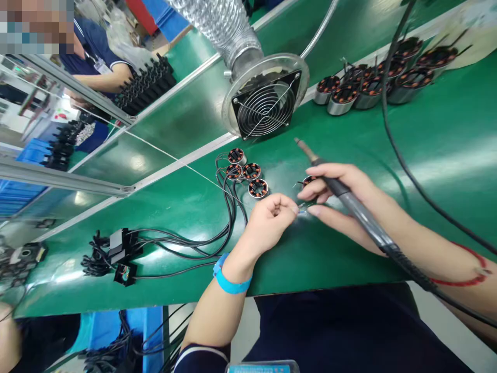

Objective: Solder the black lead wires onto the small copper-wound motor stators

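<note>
Broadly, a green bench (388, 155) fills the view, tilted in the frame, with a silver flexible duct (217, 23) coming down to a round extraction fan (266, 101) near its middle. Behind the fan, a cluster of wound motor stators (373, 77) sits at the far right, and a co-worker's arm (103, 80) rests beside a rack of black parts (145, 85) at the far left. Black cables (186, 243) run from small black modules (120, 254) at the left edge up to three small stators (248, 173) standing together in front of the fan. The person's right hand (341, 194) is clenched around a soldering iron (349, 199), its tip pointing up toward the fan, while the fingertips steady another small stator (309, 181) on the bench. The left hand (269, 223), a blue band on its wrist, pinches a thin wire (301, 207) just beside that stator, touching the right fingers.
</note>
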